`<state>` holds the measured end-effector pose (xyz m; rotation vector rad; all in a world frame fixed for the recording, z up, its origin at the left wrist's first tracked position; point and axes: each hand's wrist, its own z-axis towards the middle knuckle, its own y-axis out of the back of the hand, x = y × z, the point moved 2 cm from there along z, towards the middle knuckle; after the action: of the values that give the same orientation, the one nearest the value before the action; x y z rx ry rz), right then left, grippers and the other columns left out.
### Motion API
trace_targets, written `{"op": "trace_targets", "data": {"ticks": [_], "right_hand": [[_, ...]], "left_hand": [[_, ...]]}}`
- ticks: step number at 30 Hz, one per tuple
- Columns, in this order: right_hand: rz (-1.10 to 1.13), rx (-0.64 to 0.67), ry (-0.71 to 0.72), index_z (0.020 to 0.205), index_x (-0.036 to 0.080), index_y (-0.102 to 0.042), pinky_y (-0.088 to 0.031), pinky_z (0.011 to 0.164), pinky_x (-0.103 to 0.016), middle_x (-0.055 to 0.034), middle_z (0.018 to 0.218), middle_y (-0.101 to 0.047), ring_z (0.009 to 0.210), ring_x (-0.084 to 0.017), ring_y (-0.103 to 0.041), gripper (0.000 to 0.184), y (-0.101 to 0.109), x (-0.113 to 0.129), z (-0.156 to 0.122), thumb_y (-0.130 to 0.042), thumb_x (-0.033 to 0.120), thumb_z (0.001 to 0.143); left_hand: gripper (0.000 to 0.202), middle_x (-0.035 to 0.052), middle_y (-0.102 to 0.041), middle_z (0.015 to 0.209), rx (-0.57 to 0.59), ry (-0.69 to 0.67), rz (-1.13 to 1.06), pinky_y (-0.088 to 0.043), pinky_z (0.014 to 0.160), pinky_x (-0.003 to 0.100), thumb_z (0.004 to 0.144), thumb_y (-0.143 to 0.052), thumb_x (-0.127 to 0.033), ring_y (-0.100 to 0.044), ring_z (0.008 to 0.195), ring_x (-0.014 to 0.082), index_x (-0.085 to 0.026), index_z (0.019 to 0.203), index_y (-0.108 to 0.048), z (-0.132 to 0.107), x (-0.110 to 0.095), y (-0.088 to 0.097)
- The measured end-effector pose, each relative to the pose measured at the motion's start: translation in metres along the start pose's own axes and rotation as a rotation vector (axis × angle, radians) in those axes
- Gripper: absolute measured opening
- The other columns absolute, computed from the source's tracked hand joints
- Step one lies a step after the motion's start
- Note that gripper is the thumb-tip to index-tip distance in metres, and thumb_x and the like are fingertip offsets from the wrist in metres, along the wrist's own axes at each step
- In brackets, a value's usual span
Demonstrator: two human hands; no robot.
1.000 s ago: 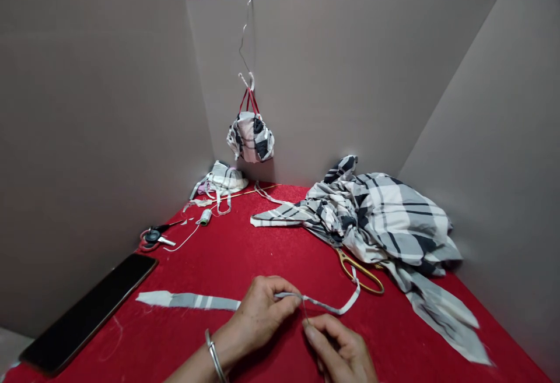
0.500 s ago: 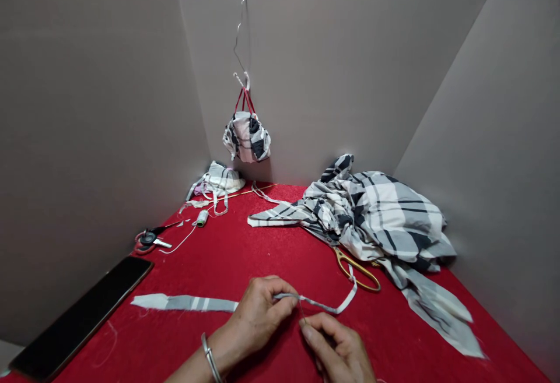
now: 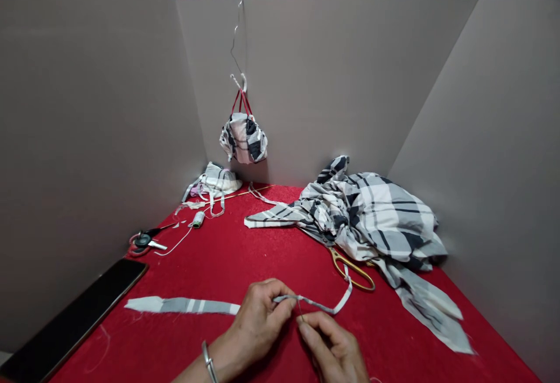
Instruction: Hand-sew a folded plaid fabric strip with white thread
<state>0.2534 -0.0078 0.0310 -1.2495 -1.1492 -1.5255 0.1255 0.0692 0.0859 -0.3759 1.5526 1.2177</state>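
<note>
My left hand [image 3: 258, 319] is closed, pinching a long grey-and-white fabric strip [image 3: 184, 305] that lies across the red table [image 3: 245, 255]; a metal bangle sits on that wrist. Past my fingers the strip narrows and curls right toward the gold-handled scissors [image 3: 352, 269]. Just right of it, my right hand [image 3: 335, 351] is pinched shut on something thin, which looks like a needle held against the strip.
A heap of black-and-white plaid cloth [image 3: 371, 217] fills the right back. A small plaid bag [image 3: 244, 138] hangs on the back partition, another bundle [image 3: 216, 180] below it. Small scissors [image 3: 142, 240], a thread spool [image 3: 198, 219] and a dark phone [image 3: 72, 322] lie at left.
Both hands stay pinched at the same spot on the strip. The view has drifted slightly, so everything on the table sits a little further left.
</note>
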Motion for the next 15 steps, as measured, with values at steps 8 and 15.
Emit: {"op": "trace_targets", "data": {"ticks": [8,15], "right_hand": [[-0.013,0.061,-0.018,0.077,0.017,-0.066,-0.044,0.066,-0.025,-0.0028,0.070,-0.058,0.069,-0.018,-0.054,0.031,0.004,0.016,0.000,-0.052,0.044,0.083],[0.167,0.051,-0.145,0.079,0.015,-0.063,-0.039,0.045,-0.019,0.0026,0.054,-0.050,0.046,-0.010,-0.047,0.035,0.005,0.013,0.001,-0.057,0.050,0.079]], "left_hand": [[0.019,0.0020,-0.058,0.064,-0.026,-0.064,0.037,-0.034,0.058,0.020,0.081,-0.050,-0.018,-0.051,0.061,0.0117,-0.014,0.069,-0.064,-0.005,-0.002,-0.006],[0.019,0.0025,-0.056,0.064,0.039,-0.186,0.175,-0.033,0.057,0.020,0.083,-0.048,-0.017,-0.050,0.061,0.0114,-0.013,0.072,-0.063,-0.007,-0.003,-0.010]]}}
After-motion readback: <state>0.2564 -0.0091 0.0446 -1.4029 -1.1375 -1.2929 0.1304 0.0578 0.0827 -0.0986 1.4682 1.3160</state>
